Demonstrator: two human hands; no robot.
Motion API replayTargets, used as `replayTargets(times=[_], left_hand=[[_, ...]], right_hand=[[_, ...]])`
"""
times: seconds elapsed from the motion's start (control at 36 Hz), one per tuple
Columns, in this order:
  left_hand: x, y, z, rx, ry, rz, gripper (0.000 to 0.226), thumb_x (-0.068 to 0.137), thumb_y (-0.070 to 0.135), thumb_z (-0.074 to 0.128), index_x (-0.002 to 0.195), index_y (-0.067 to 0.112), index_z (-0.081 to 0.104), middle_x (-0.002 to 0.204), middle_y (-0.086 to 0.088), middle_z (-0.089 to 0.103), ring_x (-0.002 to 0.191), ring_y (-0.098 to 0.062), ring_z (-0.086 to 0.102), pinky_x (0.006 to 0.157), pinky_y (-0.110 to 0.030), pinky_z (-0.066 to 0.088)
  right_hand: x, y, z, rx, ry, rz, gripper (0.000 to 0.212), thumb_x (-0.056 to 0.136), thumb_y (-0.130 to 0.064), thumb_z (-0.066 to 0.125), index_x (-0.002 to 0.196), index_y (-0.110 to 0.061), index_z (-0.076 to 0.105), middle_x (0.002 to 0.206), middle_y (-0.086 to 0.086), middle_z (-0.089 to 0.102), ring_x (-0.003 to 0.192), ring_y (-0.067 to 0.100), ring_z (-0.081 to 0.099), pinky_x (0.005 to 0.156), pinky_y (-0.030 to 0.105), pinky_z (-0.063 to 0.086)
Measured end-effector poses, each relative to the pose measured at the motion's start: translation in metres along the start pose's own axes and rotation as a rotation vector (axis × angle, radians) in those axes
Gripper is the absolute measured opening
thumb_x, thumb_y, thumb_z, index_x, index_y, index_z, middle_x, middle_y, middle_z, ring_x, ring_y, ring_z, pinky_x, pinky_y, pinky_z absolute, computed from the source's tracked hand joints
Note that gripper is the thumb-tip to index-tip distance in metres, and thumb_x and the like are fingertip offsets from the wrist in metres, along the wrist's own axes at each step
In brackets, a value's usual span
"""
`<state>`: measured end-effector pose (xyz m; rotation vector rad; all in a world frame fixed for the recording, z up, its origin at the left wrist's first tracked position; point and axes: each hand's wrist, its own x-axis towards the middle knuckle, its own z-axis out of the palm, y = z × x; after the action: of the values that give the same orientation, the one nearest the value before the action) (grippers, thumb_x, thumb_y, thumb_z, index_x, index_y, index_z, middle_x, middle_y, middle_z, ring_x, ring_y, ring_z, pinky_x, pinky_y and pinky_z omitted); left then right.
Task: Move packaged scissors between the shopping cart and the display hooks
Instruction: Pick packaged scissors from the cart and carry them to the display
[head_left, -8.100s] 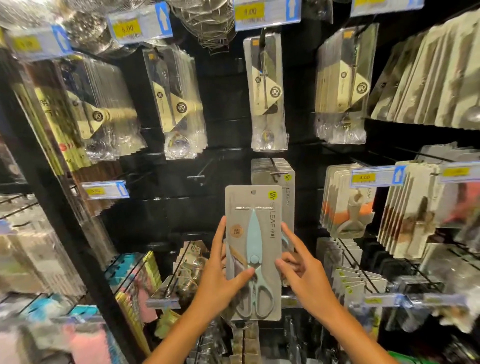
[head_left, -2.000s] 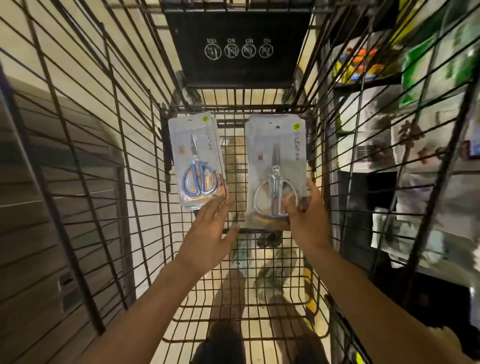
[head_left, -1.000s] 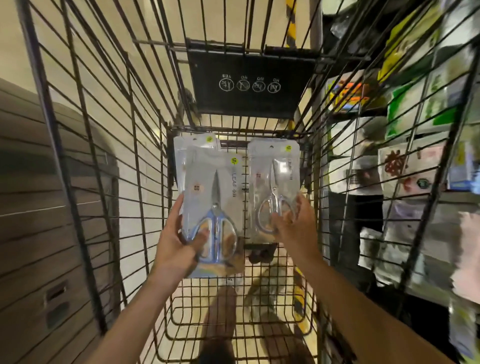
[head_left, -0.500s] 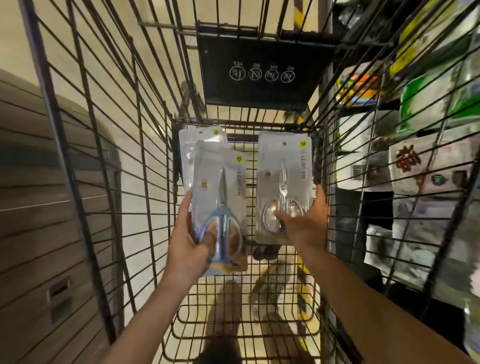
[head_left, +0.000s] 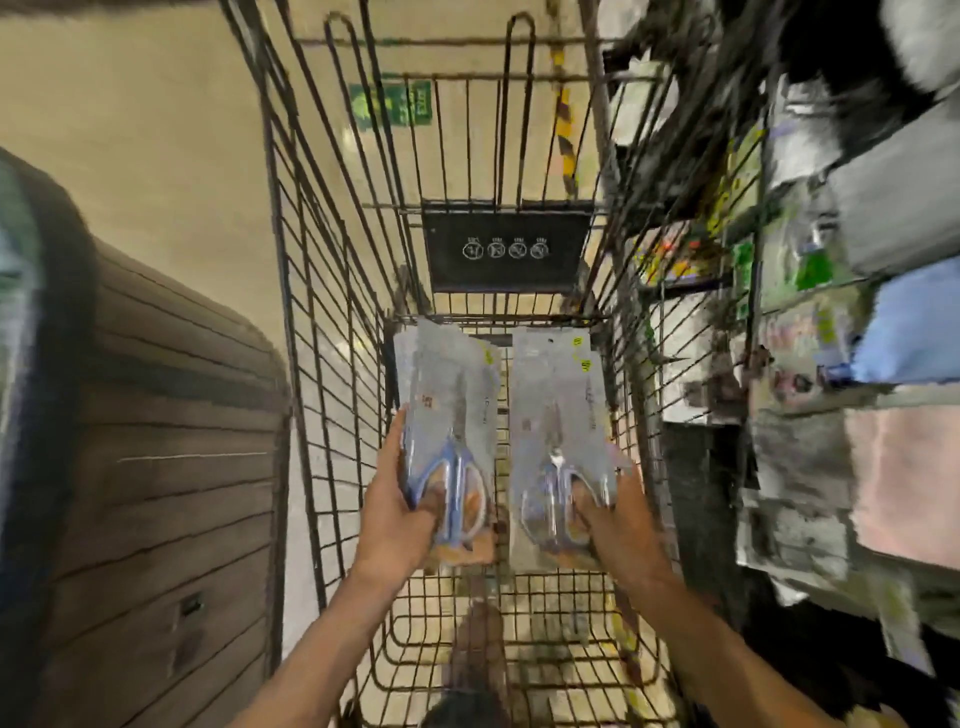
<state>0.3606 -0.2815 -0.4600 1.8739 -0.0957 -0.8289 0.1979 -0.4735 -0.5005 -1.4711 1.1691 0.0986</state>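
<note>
I look down into a black wire shopping cart (head_left: 332, 332). My left hand (head_left: 392, 512) grips the lower end of a grey scissors pack with blue handles (head_left: 449, 415), with more packs stacked behind it. My right hand (head_left: 615, 525) holds another grey scissors pack (head_left: 558, 415), thumb over the handles; a second pack edge shows behind it. Both stacks are held upright above the cart floor, side by side. The picture is blurred.
A black sign panel (head_left: 506, 252) hangs at the cart's far end. Store shelves with packaged goods (head_left: 800, 364) run along the right, close to the cart. A brown ribbed wall or counter (head_left: 156, 467) stands on the left. Beige floor lies beyond.
The view has tilted up, showing more of the cart's far end. Both hands with their packs have lowered slightly and the right pack now seems to have a second one behind it.
</note>
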Motion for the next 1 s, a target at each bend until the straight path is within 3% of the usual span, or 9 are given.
replayTargets(times=[0.08,0.19,0.28,0.36,0.42,0.56,0.69,0.86,1.0], left_hand=[[-0.039,0.028,-0.006,0.009,-0.018,0.065,0.085,0.089,-0.021,0.058,0.156,0.025,0.032,0.152,-0.003,0.049,0.137,-0.021,0.051,0.104,-0.034,0.052],[-0.11,0.072,-0.009,0.047,0.026,0.153,0.086,0.087,-0.023,0.06,0.156,0.017,0.03,0.151,-0.006,0.049,0.136,-0.022,0.051,0.095,-0.01,0.05],[-0.175,0.094,-0.012,0.023,0.061,0.196,0.085,0.09,-0.014,0.064,0.154,0.031,0.032,0.146,0.008,0.052,0.134,-0.014,0.052,0.101,-0.015,0.048],[-0.242,0.117,-0.014,0.027,0.038,0.276,0.078,0.094,-0.001,0.066,0.154,0.035,0.031,0.145,0.019,0.049,0.13,-0.004,0.052,0.109,-0.031,0.048],[-0.276,0.122,-0.017,0.004,0.003,0.311,0.077,0.092,-0.002,0.067,0.154,0.031,0.033,0.147,0.016,0.049,0.128,0.001,0.054,0.103,-0.022,0.05],[-0.338,0.138,-0.016,0.062,-0.034,0.377,0.08,0.089,0.014,0.074,0.153,0.039,0.033,0.14,0.019,0.055,0.116,0.011,0.059,0.093,-0.018,0.054],[-0.376,0.156,-0.01,0.081,-0.109,0.444,0.087,0.085,0.016,0.078,0.151,0.048,0.031,0.143,0.015,0.054,0.121,-0.002,0.061,0.094,-0.033,0.058],[-0.406,0.177,0.004,0.105,-0.215,0.521,0.082,0.085,0.021,0.078,0.144,0.055,0.032,0.129,0.028,0.054,0.106,0.01,0.063,0.077,-0.007,0.054],[-0.418,0.189,0.001,0.102,-0.324,0.572,0.08,0.085,0.021,0.077,0.141,0.058,0.033,0.132,0.022,0.055,0.107,0.011,0.061,0.086,-0.017,0.055]], right_hand=[[-0.053,-0.02,-0.021,0.116,-0.014,-0.074,0.057,0.099,-0.012,0.063,0.148,-0.026,0.038,0.133,-0.002,0.061,0.113,0.013,0.067,0.073,0.016,0.057],[-0.132,-0.038,-0.055,0.175,-0.024,-0.14,0.048,0.1,-0.01,0.061,0.142,-0.022,0.042,0.129,-0.004,0.061,0.092,-0.007,0.068,0.067,0.019,0.058],[-0.195,-0.045,-0.082,0.178,0.014,-0.167,0.046,0.097,-0.015,0.067,0.136,-0.021,0.043,0.115,-0.002,0.064,0.079,-0.003,0.069,0.055,0.022,0.057],[-0.258,-0.051,-0.111,0.212,0.055,-0.254,0.049,0.098,-0.006,0.063,0.137,-0.024,0.039,0.11,-0.005,0.06,0.094,0.012,0.058,0.061,0.009,0.05],[-0.295,-0.042,-0.124,0.257,0.045,-0.278,0.051,0.098,-0.003,0.062,0.139,-0.021,0.038,0.118,0.0,0.058,0.102,0.016,0.055,0.061,0.003,0.049],[-0.369,-0.011,-0.153,0.324,0.086,-0.388,0.055,0.096,-0.014,0.066,0.137,-0.039,0.04,0.137,-0.005,0.06,0.109,0.028,0.071,0.084,0.036,0.059],[-0.416,0.001,-0.175,0.383,0.15,-0.431,0.079,0.091,0.0,0.068,0.154,-0.031,0.031,0.142,-0.005,0.059,0.124,0.014,0.063,0.099,0.032,0.055],[-0.462,0.007,-0.183,0.492,0.282,-0.509,0.077,0.089,-0.01,0.074,0.149,-0.043,0.038,0.147,-0.009,0.055,0.132,0.015,0.056,0.105,0.043,0.051],[-0.496,0.011,-0.179,0.544,0.43,-0.551,0.076,0.085,0.006,0.074,0.146,-0.023,0.039,0.135,-0.007,0.062,0.115,-0.001,0.064,0.083,0.017,0.055]])
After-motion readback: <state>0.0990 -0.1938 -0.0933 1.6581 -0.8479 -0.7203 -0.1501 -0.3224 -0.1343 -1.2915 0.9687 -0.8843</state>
